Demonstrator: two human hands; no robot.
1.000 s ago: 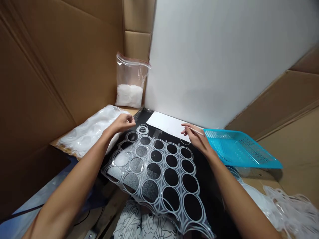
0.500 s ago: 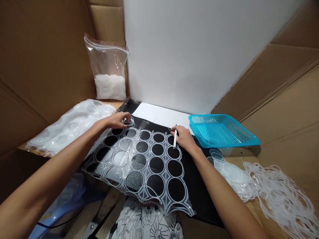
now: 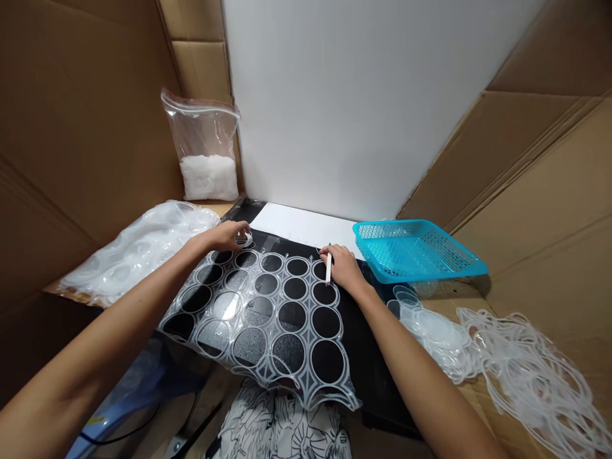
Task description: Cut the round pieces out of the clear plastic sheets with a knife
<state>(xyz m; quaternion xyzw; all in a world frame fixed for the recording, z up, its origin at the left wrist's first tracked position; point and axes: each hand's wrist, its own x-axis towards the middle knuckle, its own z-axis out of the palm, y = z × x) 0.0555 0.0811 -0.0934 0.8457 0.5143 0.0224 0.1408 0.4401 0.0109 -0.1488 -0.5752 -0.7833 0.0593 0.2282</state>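
A clear plastic sheet (image 3: 268,319) with rows of round cut-outs lies on a black board (image 3: 368,357) in front of me. My left hand (image 3: 228,235) rests at the sheet's far left corner, its fingers pinched on a small clear ring (image 3: 245,240). My right hand (image 3: 343,268) sits at the sheet's far right edge, closed around a thin white stick (image 3: 328,268) that points down at the sheet.
A blue mesh basket (image 3: 415,250) stands to the right, with a white paper (image 3: 306,224) behind the sheet. Clear plastic discs (image 3: 430,328) and tangled ring scraps (image 3: 535,376) lie at the right. A pile of clear sheets (image 3: 138,248) and a zip bag (image 3: 206,150) sit left. Cardboard walls surround.
My view has swung right and down. The left hand moved onto the small ring at the sheet's corner. The right hand turned the white stick from pointing sideways to pointing down at the sheet.
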